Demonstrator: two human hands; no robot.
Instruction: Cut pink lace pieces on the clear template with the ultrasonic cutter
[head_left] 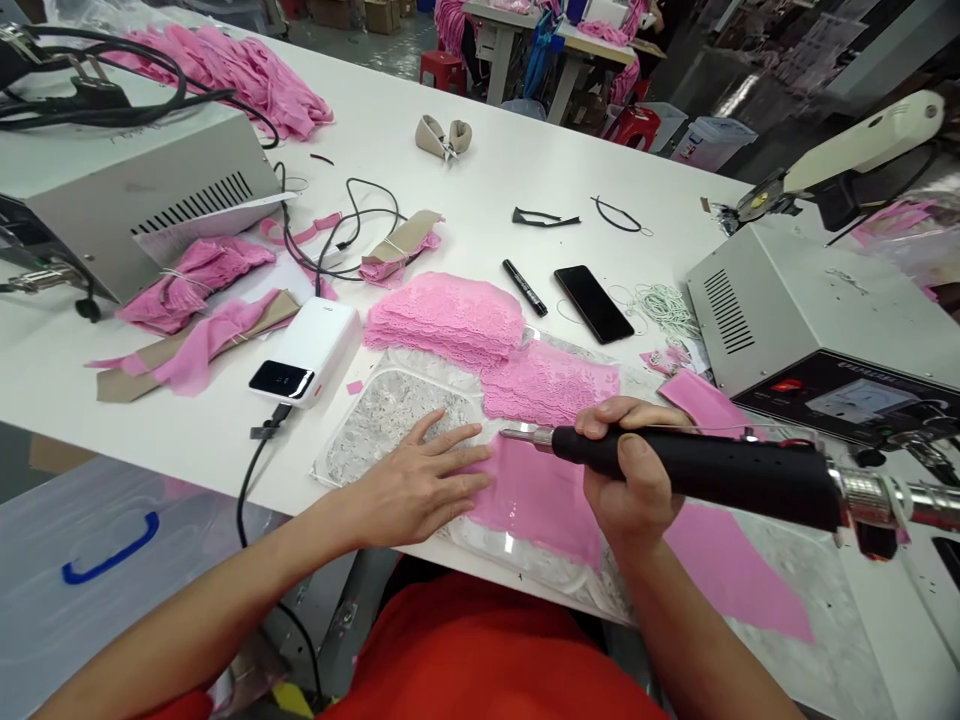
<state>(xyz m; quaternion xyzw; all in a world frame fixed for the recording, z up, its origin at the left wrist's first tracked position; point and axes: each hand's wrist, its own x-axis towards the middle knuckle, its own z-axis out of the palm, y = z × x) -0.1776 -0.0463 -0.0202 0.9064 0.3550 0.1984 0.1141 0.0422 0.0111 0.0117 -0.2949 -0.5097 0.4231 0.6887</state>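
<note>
On the clear cutting plate (352, 440) at the table edge, your left hand (420, 485) lies spread flat, pinning the pink fabric strip (536, 495); your right hand (630, 470) grips the black hot-cutter handle (697, 470), tip over the strip.

Pink fabric sheet (536, 495); pink floral lace stack (446, 318); black tool handle (697, 470); white table (465, 190); black phone (593, 303).

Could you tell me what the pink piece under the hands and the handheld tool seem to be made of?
Pink piece: thin fabric, matte; it lies flat and smooth. Handheld tool: matte black grip, probably plastic or rubber, with shiny metal tip and rear fitting.
</note>
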